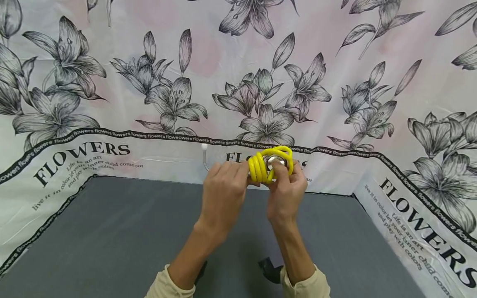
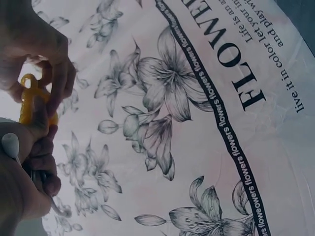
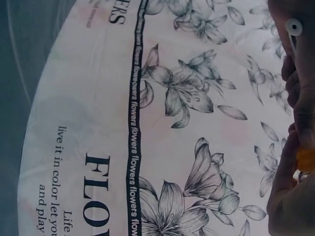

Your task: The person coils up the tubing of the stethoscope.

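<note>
A yellow coiled cord (image 1: 256, 166) is held up between my two hands, near the far edge of the table. Its loops wrap round a shiny, round metal piece (image 1: 277, 159). My left hand (image 1: 223, 190) grips the left end, and a thin metal hook (image 1: 204, 155) with a white rounded tip sticks up from that fist. On the other side my right hand (image 1: 285, 186) pinches the cord and metal piece, thumb pressed on the front. In the left wrist view, fingers partly cover the yellow cord (image 2: 37, 105). Only a sliver of the cord (image 3: 306, 160) shows in the right wrist view.
A dark grey tabletop (image 1: 130, 231) lies below the hands. White cloth (image 1: 208, 62) printed with flowers and lettering rises behind it and along both sides. A black piece (image 1: 270, 270) shows beside the right wrist.
</note>
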Available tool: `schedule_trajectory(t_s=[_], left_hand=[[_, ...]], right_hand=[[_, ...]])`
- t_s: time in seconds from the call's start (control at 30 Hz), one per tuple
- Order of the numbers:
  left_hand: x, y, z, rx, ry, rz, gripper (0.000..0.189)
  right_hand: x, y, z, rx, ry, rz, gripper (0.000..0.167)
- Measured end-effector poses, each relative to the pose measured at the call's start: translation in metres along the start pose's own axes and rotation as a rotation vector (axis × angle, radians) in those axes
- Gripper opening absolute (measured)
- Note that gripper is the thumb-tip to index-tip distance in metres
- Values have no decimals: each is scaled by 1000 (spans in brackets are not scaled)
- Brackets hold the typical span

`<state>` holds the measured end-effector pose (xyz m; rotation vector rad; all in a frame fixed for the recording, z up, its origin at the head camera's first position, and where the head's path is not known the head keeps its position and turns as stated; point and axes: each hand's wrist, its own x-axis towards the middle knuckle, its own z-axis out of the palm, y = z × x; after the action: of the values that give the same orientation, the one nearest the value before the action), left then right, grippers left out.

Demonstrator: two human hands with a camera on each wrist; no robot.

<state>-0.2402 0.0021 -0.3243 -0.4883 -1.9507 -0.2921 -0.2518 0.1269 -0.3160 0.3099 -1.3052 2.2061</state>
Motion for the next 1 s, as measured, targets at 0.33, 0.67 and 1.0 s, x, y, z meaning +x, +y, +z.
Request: schedule_trajectory(t_s=[0.33,0.67,1.0], left_hand=[[1,-11,-2,6,-115,58,38],[0,-18,-4,-65,-279,23,34],[-15,-43,24,-423,-743,36,24]], right_hand=[[17,-16,-17,-321,-131,235,18],[28,-37,-40,-555,-594,365,46],[30,-70,-62,-806,-504,296,89]])
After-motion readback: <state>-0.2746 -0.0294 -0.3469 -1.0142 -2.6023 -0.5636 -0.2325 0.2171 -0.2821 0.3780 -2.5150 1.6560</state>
